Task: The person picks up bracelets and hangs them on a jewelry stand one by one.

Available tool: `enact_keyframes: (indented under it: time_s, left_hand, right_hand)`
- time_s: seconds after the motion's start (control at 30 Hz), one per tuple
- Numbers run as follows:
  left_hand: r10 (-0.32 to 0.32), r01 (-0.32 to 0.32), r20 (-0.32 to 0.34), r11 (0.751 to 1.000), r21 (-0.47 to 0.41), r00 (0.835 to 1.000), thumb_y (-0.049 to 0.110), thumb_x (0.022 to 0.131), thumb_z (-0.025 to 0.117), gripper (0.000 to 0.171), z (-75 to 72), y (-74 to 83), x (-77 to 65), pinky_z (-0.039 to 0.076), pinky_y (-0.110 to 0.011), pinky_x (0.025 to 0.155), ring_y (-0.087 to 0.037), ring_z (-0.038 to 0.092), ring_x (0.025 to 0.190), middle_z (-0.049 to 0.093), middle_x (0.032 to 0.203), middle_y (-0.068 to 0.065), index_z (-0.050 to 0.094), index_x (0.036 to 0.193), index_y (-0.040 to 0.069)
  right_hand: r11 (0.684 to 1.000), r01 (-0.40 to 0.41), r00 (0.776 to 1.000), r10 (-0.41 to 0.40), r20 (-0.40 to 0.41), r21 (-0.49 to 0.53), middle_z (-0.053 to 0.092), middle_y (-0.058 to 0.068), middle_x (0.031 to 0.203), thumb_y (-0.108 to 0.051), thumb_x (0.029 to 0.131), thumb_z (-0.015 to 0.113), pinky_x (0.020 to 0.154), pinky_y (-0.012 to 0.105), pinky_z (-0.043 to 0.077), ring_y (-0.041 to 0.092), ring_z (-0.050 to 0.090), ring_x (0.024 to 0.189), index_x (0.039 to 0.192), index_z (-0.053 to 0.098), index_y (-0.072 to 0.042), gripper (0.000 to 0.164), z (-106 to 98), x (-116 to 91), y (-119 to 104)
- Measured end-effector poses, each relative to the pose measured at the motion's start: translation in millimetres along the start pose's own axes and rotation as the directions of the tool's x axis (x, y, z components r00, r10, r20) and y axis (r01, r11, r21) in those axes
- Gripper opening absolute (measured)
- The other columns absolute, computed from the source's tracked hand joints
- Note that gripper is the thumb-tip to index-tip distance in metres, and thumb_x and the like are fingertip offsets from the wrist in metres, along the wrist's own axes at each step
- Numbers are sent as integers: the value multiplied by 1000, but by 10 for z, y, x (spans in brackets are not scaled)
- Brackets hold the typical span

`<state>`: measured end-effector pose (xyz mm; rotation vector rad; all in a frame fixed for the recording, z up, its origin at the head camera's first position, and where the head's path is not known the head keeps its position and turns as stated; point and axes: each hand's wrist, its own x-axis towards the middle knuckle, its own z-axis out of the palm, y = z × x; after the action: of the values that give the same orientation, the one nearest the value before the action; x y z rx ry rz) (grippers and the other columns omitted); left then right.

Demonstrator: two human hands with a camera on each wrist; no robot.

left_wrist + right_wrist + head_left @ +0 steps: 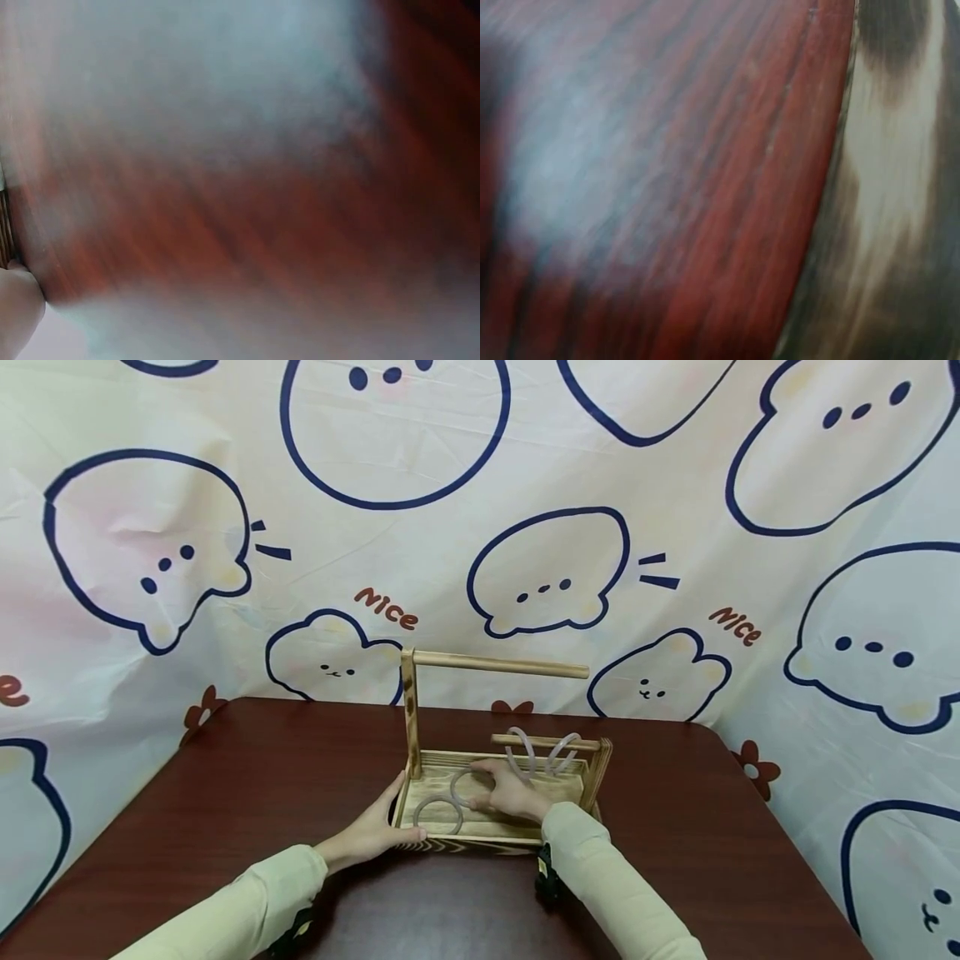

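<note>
A wooden jewelry stand (416, 710) with a shallow tray base and two bars at different heights stands on the table. My left hand (367, 833) grips the tray's left end, its thumb at the front corner and its fingers along the side. Inside the tray, my right hand (513, 792) pinches a pale, translucent bangle (452, 787) between thumb and fingers. Another bangle (416, 818) lies in the tray to the left of it. Two more bangles (530, 750) hang on the short bar (547, 742) at the right. In the left wrist view, part of the left hand (19, 307) shows at the edge.
A long upper bar (498, 664) reaches right from the stand's tall left post, with a free right end. The dark reddish table (247, 793) surrounds the stand. Behind it hangs a white cloth (420, 552) printed with cartoon bears. The stand's burnt-grain side (896, 150) fills the right wrist view's right edge.
</note>
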<state>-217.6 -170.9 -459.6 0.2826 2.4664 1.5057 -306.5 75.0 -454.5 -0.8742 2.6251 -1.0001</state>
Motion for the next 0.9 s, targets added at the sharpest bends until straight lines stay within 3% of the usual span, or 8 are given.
enact_keyframes:
  time_s: [0.3,0.67,0.9]
  left_hand:
    - [11,-11,-10,1000,-6,1000,27,77,74,105,14,7,-4,11,-57,108,-35,-1,140,0,154,-14,-1,149,13]
    - [12,-12,-24,1000,-29,1000,25,75,75,106,10,7,3,10,-54,109,-34,0,139,1,154,-15,0,149,12]
    - [8,-8,-1,1000,0,1000,27,78,73,104,8,22,-16,12,-59,107,-36,-3,139,-3,154,-14,-2,149,16]
  right_hand:
    - [998,-37,999,36,-21,-54,51,10,131,-34,74,76,98,43,39,28,47,121,131,49,-5,70,-31,-91,66]
    - [996,-3,999,0,-36,-87,54,10,124,-33,71,78,90,42,43,26,51,110,128,53,-4,69,-61,-141,36]
    - [996,-18,1000,17,-5,-85,41,12,138,-35,67,81,101,47,34,31,36,129,135,44,-3,83,13,-135,42]
